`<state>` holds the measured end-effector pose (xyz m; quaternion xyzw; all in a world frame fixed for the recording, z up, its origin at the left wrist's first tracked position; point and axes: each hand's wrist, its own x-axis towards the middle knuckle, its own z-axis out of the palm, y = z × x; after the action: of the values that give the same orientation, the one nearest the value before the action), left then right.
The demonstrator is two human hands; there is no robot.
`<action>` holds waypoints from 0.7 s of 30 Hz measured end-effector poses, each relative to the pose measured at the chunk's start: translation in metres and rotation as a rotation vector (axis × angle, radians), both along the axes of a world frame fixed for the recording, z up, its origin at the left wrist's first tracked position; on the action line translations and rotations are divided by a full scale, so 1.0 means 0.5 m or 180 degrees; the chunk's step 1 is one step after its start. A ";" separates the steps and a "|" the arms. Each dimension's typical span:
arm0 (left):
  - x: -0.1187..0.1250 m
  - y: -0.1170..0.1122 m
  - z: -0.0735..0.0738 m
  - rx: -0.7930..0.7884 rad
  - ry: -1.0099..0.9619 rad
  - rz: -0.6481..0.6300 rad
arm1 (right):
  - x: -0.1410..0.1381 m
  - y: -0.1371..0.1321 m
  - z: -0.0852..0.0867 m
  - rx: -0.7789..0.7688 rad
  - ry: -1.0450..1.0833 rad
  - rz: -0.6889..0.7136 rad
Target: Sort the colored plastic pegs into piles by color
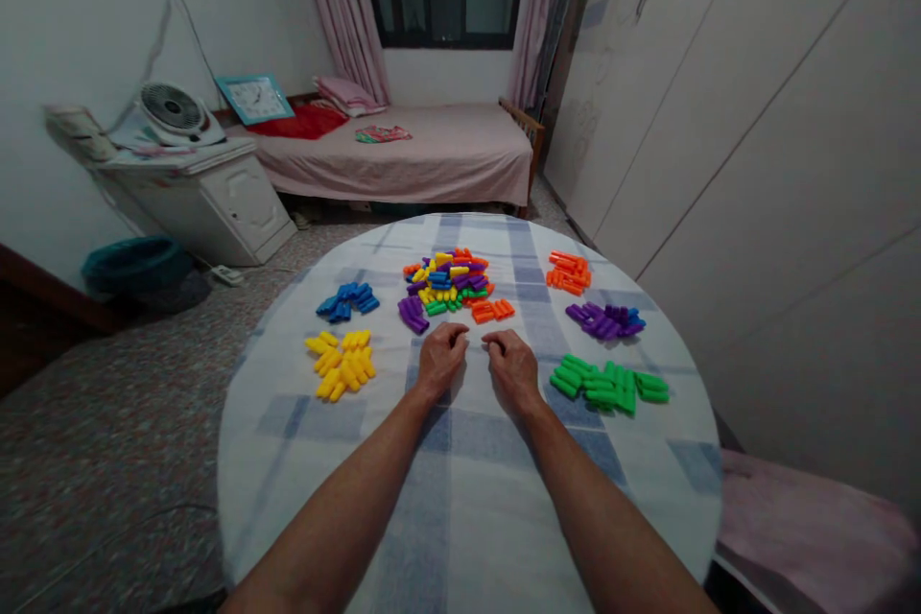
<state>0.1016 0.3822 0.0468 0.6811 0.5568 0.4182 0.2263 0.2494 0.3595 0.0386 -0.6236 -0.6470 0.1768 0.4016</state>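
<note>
My left hand [440, 357] and my right hand [512, 363] rest side by side on the round table [467, 499], both with fingers curled into loose fists; nothing shows inside them. Just beyond the knuckles lies a mixed pile of coloured plastic pegs [452, 286]. Sorted heaps ring it: blue pegs [348, 301] and yellow pegs [341, 363] to the left, orange pegs [569, 272], purple pegs [605, 320] and green pegs [610, 386] to the right. A small purple bunch [413, 313] and a few orange pegs [492, 310] lie at the pile's near edge.
The table wears a white and blue checked cloth. Behind it stand a bed [424, 153] with pink covers, a white cabinet [208, 197] carrying a fan [173, 112], and a teal basin [133, 264] on the floor. White wardrobe doors [755, 115] line the right wall.
</note>
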 end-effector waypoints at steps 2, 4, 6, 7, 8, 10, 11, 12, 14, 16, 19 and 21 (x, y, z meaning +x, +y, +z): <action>-0.013 0.006 0.013 0.0241 0.0120 0.0250 | 0.000 -0.001 0.002 0.0021 0.0000 0.0006; -0.032 0.012 0.030 0.0469 0.0468 0.0687 | -0.001 -0.002 0.004 0.0041 -0.0004 -0.0004; -0.055 0.019 0.043 0.0506 0.0899 0.1145 | -0.001 -0.003 0.004 0.0054 -0.0014 -0.0009; -0.066 0.022 0.045 0.0446 0.1089 0.1304 | -0.001 -0.003 0.004 0.0053 -0.0018 -0.0011; -0.076 0.025 0.043 0.0351 0.1247 0.1389 | -0.001 -0.002 0.004 0.0048 -0.0014 -0.0013; -0.090 0.029 0.032 0.0164 0.1486 0.1367 | -0.001 -0.002 0.002 0.0016 0.0012 -0.0007; -0.094 0.031 0.024 0.0103 0.1578 0.1291 | -0.001 -0.001 0.000 -0.0001 0.0027 -0.0004; -0.096 0.032 0.016 0.0067 0.1652 0.1210 | -0.001 -0.001 -0.002 -0.0011 0.0041 0.0000; -0.097 0.033 0.004 0.0046 0.1743 0.1126 | -0.001 0.001 -0.005 -0.0005 0.0064 0.0015; -0.096 0.033 0.001 0.0039 0.1785 0.1149 | -0.001 0.001 -0.008 0.0011 0.0085 0.0015; -0.094 0.029 0.009 -0.0015 0.1850 0.1272 | -0.001 0.001 -0.008 -0.0006 0.0065 0.0000; -0.094 0.026 0.016 -0.0063 0.1888 0.1349 | -0.001 0.001 -0.007 -0.0008 0.0024 -0.0010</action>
<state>0.0548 0.3952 0.0548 0.6400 0.7310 0.2347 -0.0303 0.2490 0.3600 0.0351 -0.6244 -0.6443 0.1794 0.4035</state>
